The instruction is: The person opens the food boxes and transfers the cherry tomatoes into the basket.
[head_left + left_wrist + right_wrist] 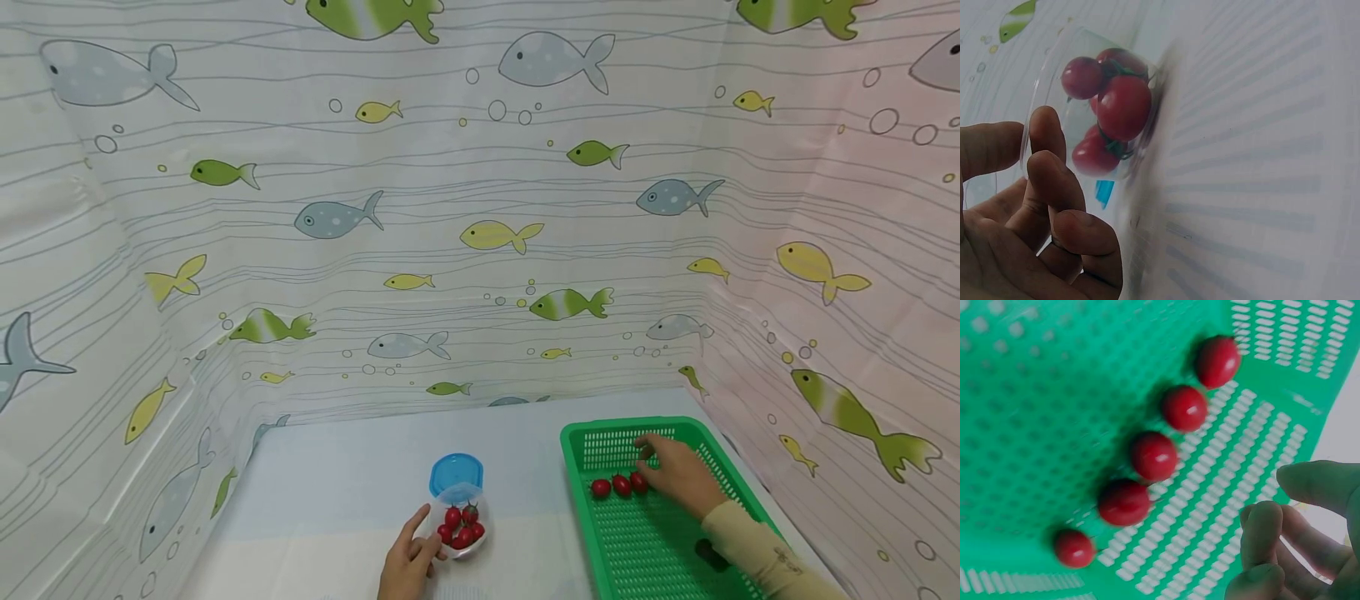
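Note:
A small clear plastic container [456,554] holds several cherry tomatoes [465,533], red with green stems. My left hand [408,560] is at its near left side; in the left wrist view the thumb and a finger pinch the container's rim [1030,112], other fingers curled below. My right hand [678,475] hovers over the far part of a green basket [588,533], thumb and fingertips apart with nothing between them. Beside it, several tomatoes [1154,456] lie in a row along the basket's slotted wall; the hand and forearm hide some of them in the head view.
A blue lid [456,475] lies just beyond the container on the white table [337,500]. Fish-patterned sheets [450,192] hang around the back and both sides. A dark oval object [711,554] shows at the right sleeve.

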`<state>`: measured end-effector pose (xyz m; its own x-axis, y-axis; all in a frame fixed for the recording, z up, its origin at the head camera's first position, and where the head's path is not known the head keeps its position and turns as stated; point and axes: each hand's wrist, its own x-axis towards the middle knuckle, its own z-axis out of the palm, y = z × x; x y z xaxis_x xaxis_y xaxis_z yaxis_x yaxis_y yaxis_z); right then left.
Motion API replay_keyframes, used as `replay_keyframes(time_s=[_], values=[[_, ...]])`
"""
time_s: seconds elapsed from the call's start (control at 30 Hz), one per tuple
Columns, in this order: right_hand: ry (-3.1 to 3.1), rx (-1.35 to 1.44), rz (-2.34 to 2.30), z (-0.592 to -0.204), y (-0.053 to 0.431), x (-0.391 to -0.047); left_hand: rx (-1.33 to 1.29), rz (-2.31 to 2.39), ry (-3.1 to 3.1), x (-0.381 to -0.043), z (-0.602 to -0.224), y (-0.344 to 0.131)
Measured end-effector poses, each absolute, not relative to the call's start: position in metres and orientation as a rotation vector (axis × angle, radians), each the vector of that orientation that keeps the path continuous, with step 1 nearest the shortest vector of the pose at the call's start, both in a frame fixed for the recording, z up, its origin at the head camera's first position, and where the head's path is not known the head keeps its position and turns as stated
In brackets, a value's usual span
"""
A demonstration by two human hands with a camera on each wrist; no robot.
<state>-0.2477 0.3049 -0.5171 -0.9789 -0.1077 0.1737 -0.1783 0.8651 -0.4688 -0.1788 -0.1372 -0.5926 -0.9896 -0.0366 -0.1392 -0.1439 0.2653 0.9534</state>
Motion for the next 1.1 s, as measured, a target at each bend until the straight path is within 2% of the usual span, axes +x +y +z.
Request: replay_keyframes(time_s=[1.1], values=[[-2.786,0.643,0.989,-0.473,0.173,-0.258,-0.209,1.837,2.415,-0.178,-0.592,-0.139]])
